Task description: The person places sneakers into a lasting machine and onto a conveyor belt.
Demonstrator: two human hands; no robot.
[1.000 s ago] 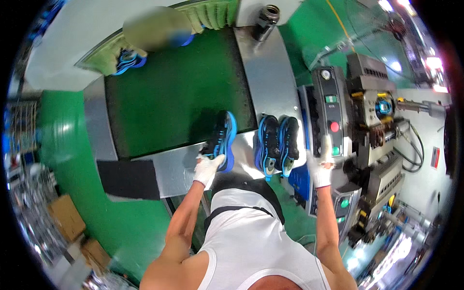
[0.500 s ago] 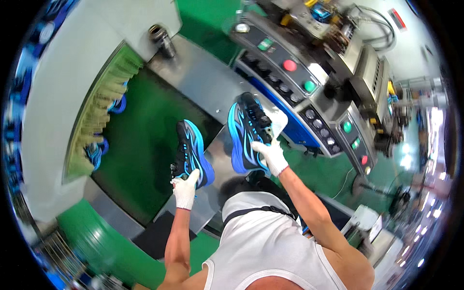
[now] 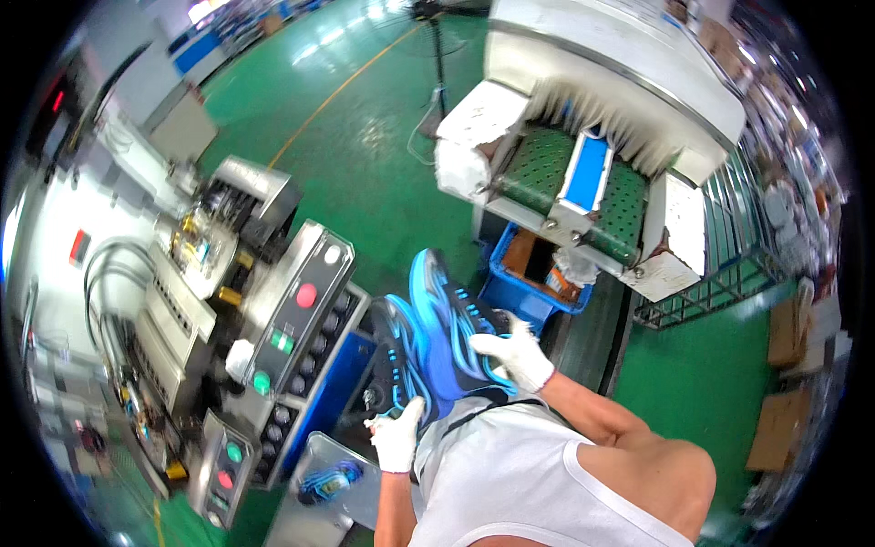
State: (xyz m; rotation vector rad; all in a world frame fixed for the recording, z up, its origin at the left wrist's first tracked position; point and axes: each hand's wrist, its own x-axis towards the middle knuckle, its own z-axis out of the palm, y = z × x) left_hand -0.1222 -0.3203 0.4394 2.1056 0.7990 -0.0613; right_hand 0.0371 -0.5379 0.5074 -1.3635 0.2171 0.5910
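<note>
Both my hands wear white gloves and each holds a blue and black sports shoe close to my chest. My right hand (image 3: 512, 354) grips the larger-looking shoe (image 3: 448, 326) across its side, sole turned left. My left hand (image 3: 397, 438) holds the second shoe (image 3: 396, 357) from below, next to the first. Another blue shoe (image 3: 328, 481) lies on a grey metal surface (image 3: 293, 520) under my left forearm.
A grey control panel (image 3: 305, 305) with red, green and white buttons stands at my left, with machinery and cables behind it. Ahead are a blue crate (image 3: 527, 290) and a white machine with a green conveyor belt (image 3: 538, 169). The floor is green. A wire rack stands at right.
My view has swung round from the dark green belt toward the control panel and the white conveyor machine. Both shoes stay in my hands and are now held close together.
</note>
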